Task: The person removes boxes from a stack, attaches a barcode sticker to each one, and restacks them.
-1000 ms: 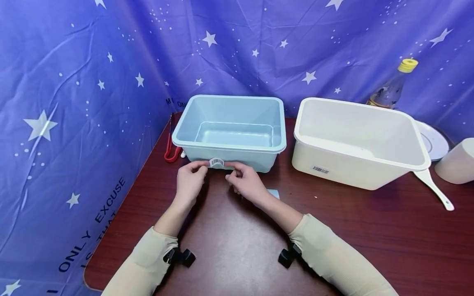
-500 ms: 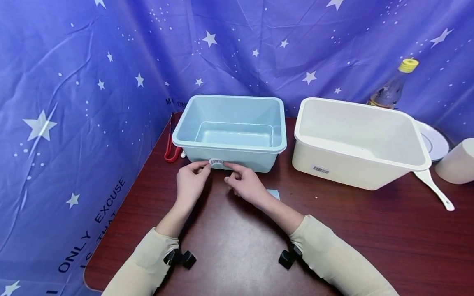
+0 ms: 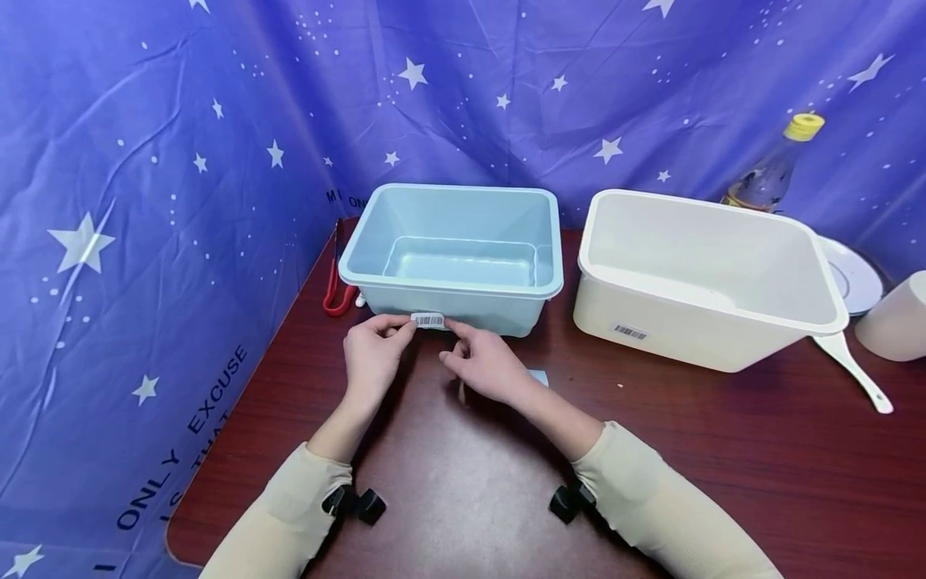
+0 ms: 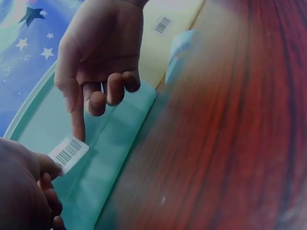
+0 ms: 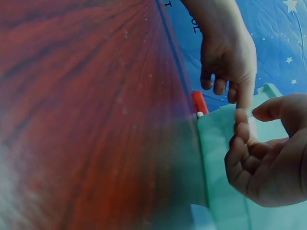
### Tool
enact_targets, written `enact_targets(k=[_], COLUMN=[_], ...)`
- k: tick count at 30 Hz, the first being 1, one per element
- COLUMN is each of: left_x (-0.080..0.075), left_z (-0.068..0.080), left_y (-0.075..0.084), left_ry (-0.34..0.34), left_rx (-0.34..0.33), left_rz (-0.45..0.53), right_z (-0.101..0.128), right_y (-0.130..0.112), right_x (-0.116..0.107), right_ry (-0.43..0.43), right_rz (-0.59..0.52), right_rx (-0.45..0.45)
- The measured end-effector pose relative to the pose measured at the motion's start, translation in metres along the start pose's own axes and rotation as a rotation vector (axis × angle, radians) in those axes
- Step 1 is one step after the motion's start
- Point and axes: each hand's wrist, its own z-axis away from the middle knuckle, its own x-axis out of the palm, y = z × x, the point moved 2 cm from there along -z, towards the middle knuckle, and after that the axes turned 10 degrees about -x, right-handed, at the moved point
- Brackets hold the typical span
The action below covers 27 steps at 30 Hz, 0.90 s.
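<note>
Dk red tbl (image 3: 687,474) bears lt. blue bin (image 3: 499,307), wht bin (image 3: 676,336) & blue scrap (image 3: 538,376).

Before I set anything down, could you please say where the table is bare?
The table is bare between left sleeve and right sleeve, and right of the latter, nearer than the white handle. Crowded: back right, with white bin, bottle, plate and cup, and at the blue bin, where left hand and right hand touch a label.

Label (image 3: 428,321) between hands (image 3: 372,355) (image 3: 489,366), at front of left bin (image 3: 499,307), bottle (image 3: 768,173) behind right bin (image 3: 676,334)
</note>
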Motion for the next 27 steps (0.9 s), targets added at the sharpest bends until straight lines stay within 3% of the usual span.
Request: enact_targets(k=[4,9,19,27], left_x=[0.001,0.002,0.002,0.002], left_z=[0.000,0.001,0.002,0.003], left_y=[-0.001,-0.002,-0.002,-0.001], left_ry=[0.004,0.003,-0.014,-0.014], left_rx=[-0.018,-0.031,-0.031,-0.030], left_rz=[0.012,0.024,0.065,0.080], right_z=[0.003,0.005,0.003,0.001], right_y=[-0.007,-0.009,0.000,0.008], right_x=[-0.004,-0.006,-0.002,0.000], right_ry=[-0.012,0.020,-0.044,-0.077], right_rz=[0.183,0.309,0.172,0.091], right_rx=[0.014,0.038,-0.062,-0.077])
